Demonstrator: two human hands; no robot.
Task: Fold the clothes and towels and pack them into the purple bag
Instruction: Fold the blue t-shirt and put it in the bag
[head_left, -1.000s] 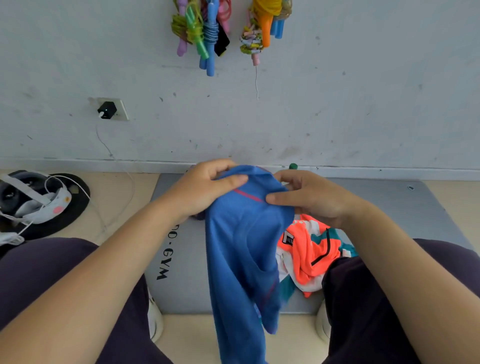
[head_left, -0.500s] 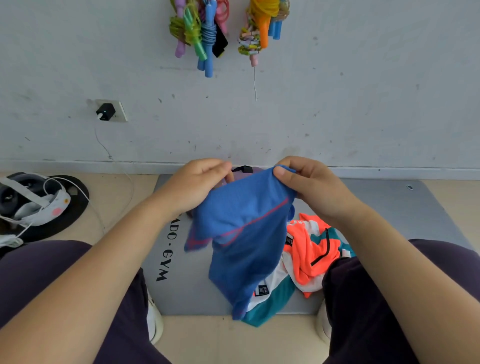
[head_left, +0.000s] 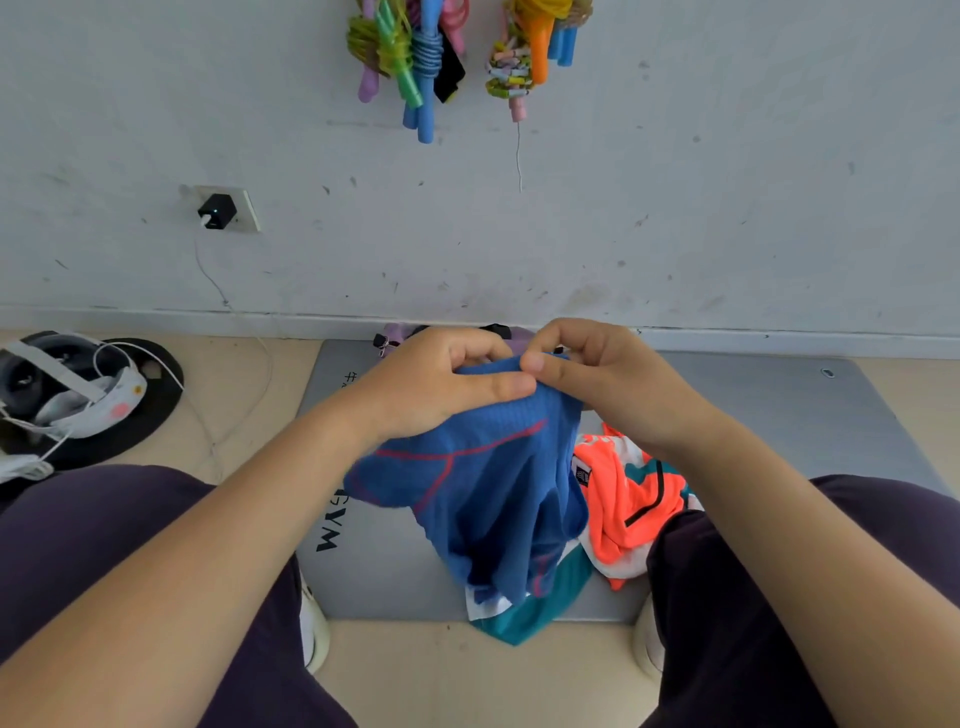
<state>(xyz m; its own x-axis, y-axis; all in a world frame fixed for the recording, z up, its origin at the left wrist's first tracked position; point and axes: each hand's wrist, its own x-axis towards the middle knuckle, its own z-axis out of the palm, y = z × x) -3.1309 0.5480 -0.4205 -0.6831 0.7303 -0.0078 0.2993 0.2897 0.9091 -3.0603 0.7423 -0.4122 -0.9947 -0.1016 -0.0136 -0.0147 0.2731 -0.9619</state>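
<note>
Pinching the top edge of a blue sports garment (head_left: 488, 483) between thumbs and fingers, the left hand (head_left: 441, 384) and right hand (head_left: 597, 379) meet above a grey gym mat (head_left: 753, 415). The cloth hangs below the grip, draping over an orange, white and teal garment (head_left: 623, 499). The purple bag (head_left: 395, 335) peeks out behind the hands.

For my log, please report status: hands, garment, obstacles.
Left hand and right hand both pinch blue garment, held up, unfolded. Orange garment piled underneath. Purple bag mostly hidden behind.

Matt ribbed-knit blue garment (head_left: 483, 483)
</note>
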